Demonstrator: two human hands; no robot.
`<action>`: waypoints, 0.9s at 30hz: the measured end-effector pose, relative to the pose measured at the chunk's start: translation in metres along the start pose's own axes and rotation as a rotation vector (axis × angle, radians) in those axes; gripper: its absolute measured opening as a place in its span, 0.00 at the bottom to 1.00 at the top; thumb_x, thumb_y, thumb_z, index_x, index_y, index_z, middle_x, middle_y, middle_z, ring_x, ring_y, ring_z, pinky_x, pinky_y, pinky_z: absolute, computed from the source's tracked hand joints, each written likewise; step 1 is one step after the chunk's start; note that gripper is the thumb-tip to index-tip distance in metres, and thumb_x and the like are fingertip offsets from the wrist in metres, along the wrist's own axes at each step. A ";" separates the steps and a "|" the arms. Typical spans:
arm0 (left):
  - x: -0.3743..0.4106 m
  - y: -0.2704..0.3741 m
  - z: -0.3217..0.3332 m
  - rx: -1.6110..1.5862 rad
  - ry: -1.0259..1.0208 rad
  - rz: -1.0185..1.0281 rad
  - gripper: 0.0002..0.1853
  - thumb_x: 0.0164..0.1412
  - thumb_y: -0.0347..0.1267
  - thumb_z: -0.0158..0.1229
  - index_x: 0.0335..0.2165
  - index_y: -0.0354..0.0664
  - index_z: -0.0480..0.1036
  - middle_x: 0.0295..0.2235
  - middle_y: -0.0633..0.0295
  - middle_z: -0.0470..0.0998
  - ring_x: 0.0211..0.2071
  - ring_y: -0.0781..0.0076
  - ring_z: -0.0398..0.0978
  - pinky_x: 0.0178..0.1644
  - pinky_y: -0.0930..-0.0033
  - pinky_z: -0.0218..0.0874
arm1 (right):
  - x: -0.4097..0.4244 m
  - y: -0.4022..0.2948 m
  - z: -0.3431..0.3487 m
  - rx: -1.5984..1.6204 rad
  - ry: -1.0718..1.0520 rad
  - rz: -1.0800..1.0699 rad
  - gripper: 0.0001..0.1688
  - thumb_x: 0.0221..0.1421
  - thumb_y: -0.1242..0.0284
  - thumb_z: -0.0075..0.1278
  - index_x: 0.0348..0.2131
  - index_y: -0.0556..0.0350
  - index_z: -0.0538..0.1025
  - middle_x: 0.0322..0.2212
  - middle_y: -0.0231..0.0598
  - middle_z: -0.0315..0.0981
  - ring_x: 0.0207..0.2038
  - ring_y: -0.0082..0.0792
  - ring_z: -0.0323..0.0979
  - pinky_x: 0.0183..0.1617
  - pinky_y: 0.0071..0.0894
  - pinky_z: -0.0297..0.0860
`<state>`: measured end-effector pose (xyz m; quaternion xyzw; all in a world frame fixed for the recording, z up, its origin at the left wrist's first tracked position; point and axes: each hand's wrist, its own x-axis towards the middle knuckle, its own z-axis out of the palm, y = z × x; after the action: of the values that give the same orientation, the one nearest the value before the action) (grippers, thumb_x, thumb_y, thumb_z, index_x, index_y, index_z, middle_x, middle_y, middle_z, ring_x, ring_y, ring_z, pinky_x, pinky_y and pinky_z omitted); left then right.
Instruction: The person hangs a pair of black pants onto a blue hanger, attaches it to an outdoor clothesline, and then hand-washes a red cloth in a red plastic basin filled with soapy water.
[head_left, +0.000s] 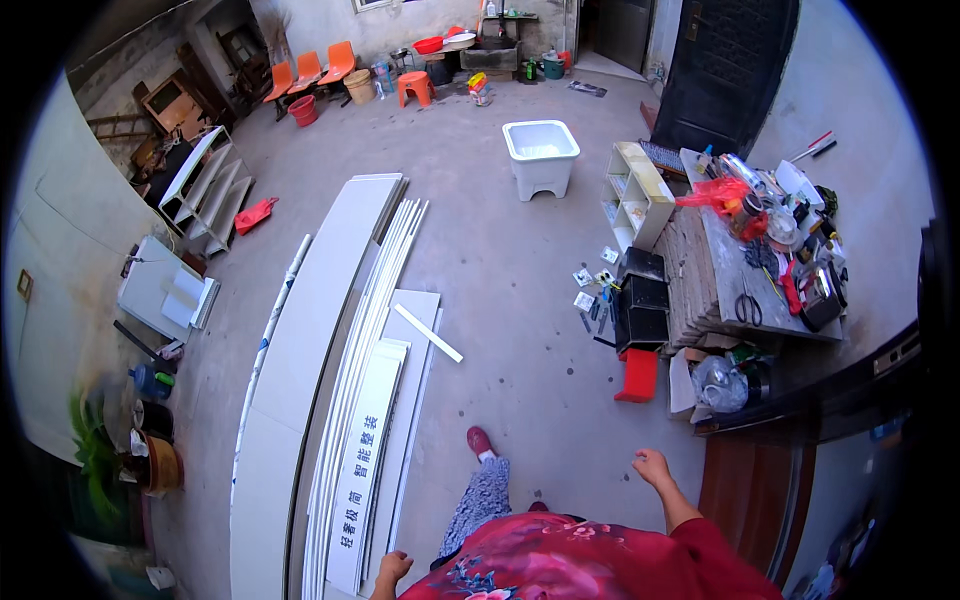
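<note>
My left hand (394, 565) hangs low at my side, its fingers curled and nothing seen in it. Nearest to it is a stack of long white panels (300, 375) on the concrete floor. A bundle of thin white strips (367, 322) lies along those panels, next to a panel that bears printed writing (356, 487). One short white strip (429, 333) rests crosswise on a shorter grey panel (415, 315). On the other side, my right hand (652, 466) is held out over the floor near the doorway, loosely closed with no object visible in it.
A white plastic basin stand (541, 161) stands ahead. At right, a cluttered table (720, 262) holds scissors (748, 304) and bags, beside a small shelf (637, 191) and a red box (637, 375). A white rack (206, 187) and potted plant (94, 450) line the left. Orange chairs (307, 67) stand behind.
</note>
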<state>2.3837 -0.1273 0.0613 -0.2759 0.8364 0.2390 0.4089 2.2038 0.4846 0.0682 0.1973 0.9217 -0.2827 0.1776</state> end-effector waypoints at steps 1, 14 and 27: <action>0.005 0.003 -0.007 -0.024 -0.013 -0.045 0.23 0.44 0.43 0.55 0.37 0.40 0.74 0.38 0.51 0.74 0.43 0.57 0.70 0.48 0.66 0.60 | 0.015 -0.003 0.002 0.017 0.005 -0.010 0.22 0.39 0.66 0.54 0.36 0.58 0.74 0.31 0.48 0.74 0.36 0.40 0.72 0.41 0.32 0.67; 0.219 0.272 -0.240 0.022 0.251 0.399 0.20 0.47 0.40 0.52 0.35 0.36 0.73 0.36 0.48 0.74 0.39 0.52 0.71 0.45 0.61 0.62 | 0.084 -0.042 0.012 -0.188 -0.314 0.130 0.17 0.40 0.60 0.49 0.22 0.55 0.76 0.24 0.47 0.73 0.29 0.44 0.72 0.33 0.40 0.68; 0.351 0.485 -0.382 0.102 0.153 0.473 0.21 0.49 0.39 0.54 0.41 0.38 0.69 0.37 0.47 0.73 0.42 0.50 0.69 0.46 0.60 0.61 | 0.348 -0.188 -0.037 -0.100 -0.345 0.082 0.15 0.40 0.63 0.50 0.23 0.57 0.76 0.26 0.46 0.74 0.31 0.44 0.72 0.36 0.37 0.68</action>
<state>1.6740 -0.1041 0.0696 -0.0688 0.9172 0.2637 0.2905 1.8101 0.4552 0.0291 0.1743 0.8817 -0.2589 0.3538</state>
